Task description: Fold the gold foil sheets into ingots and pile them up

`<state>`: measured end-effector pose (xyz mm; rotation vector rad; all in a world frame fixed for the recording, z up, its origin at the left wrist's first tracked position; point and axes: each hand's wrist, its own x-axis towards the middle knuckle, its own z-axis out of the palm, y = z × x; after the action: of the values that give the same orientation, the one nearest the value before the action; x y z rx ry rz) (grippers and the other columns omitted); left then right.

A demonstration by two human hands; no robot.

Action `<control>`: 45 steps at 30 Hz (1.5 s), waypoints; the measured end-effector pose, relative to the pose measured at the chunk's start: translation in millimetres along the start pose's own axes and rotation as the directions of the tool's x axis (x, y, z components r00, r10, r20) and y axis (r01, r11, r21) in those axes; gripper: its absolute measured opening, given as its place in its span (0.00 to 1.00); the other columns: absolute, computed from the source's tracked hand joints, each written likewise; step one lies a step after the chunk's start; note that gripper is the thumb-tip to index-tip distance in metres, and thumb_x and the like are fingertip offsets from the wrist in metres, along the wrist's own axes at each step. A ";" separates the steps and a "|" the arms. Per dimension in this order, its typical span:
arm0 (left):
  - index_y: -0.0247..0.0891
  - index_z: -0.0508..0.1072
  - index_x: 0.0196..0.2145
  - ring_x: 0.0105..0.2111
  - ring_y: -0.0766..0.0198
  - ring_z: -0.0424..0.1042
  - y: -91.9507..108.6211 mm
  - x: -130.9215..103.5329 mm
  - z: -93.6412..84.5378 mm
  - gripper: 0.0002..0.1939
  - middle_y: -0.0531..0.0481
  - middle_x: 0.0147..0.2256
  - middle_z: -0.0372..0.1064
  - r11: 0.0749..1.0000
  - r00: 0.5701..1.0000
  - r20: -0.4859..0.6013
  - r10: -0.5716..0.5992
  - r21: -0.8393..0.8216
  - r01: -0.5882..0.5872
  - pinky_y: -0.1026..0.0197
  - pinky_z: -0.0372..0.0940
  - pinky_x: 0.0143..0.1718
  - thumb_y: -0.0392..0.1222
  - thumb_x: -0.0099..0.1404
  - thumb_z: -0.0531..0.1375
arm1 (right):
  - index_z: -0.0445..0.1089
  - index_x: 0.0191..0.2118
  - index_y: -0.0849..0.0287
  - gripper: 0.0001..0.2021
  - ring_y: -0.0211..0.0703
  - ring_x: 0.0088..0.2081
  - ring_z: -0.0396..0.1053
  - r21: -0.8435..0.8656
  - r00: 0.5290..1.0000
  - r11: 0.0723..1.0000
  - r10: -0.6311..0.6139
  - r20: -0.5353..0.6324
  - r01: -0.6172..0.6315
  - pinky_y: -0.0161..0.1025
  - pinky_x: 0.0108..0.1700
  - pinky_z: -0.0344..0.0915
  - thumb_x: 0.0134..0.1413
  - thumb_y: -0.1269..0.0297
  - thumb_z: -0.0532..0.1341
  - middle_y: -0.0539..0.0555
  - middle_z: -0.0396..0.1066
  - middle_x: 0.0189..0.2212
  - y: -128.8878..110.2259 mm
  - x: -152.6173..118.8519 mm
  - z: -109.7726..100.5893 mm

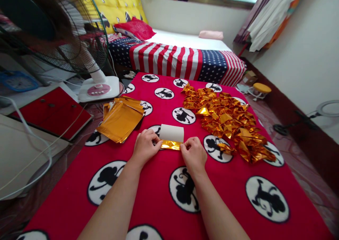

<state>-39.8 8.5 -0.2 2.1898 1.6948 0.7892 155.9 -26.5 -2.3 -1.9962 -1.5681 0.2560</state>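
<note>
Between my two hands a sheet of gold foil paper [171, 133] lies on the red cloth, its white back facing up. The edge nearest me is folded over into a shiny gold strip. My left hand [145, 144] pinches the strip's left end, and my right hand [194, 154] pinches its right end. To the left sits a stack of flat gold foil sheets [122, 120]. A heap of folded gold foil pieces [225, 116] spreads over the right side, with one small piece [226, 148] close to my right hand.
The red cloth with monkey prints [156, 194] covers the table. An electric fan [99, 86] stands at the left, beside a red panel [55, 109]. Beyond the table is a bed with a striped, starred cover [169, 58]. A yellow stool [261, 88] stands at the right.
</note>
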 end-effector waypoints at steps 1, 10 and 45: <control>0.39 0.71 0.21 0.35 0.59 0.66 0.0 0.0 -0.1 0.09 0.49 0.30 0.70 1.000 1.000 -0.002 -0.001 -0.001 0.001 0.57 0.59 0.36 0.40 0.58 0.62 | 0.67 0.22 0.57 0.08 0.38 0.29 0.63 -0.001 1.000 1.000 0.001 0.003 -0.001 0.36 0.27 0.49 0.50 0.65 0.61 0.50 0.67 0.33 -0.5 0.0 -0.5; 0.39 0.70 0.21 0.36 0.59 0.66 2.1 -0.9 0.4 0.10 0.50 0.30 0.70 0.999 1.000 -0.003 -0.025 0.030 0.025 0.57 0.57 0.36 0.40 0.58 0.62 | 0.67 0.24 0.56 0.08 0.39 0.31 0.64 -0.040 0.998 0.998 0.041 0.038 -0.039 0.36 0.29 0.50 0.52 0.64 0.61 0.50 0.67 0.34 -4.1 1.1 -1.6; 0.44 0.75 0.32 0.40 0.59 0.68 2.3 -1.3 2.4 0.05 0.54 0.34 0.73 0.989 0.989 0.009 -0.145 -0.002 0.145 0.59 0.58 0.39 0.42 0.57 0.66 | 0.68 0.42 0.55 0.07 0.44 0.41 0.67 -0.090 0.999 0.995 -0.045 -0.001 0.045 0.38 0.38 0.57 0.57 0.67 0.58 0.52 0.68 0.40 -5.2 -5.9 3.3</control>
<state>-36.8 6.8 -1.3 2.0374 1.8231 0.7428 148.2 -30.2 -3.3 -2.0255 -1.6469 0.1672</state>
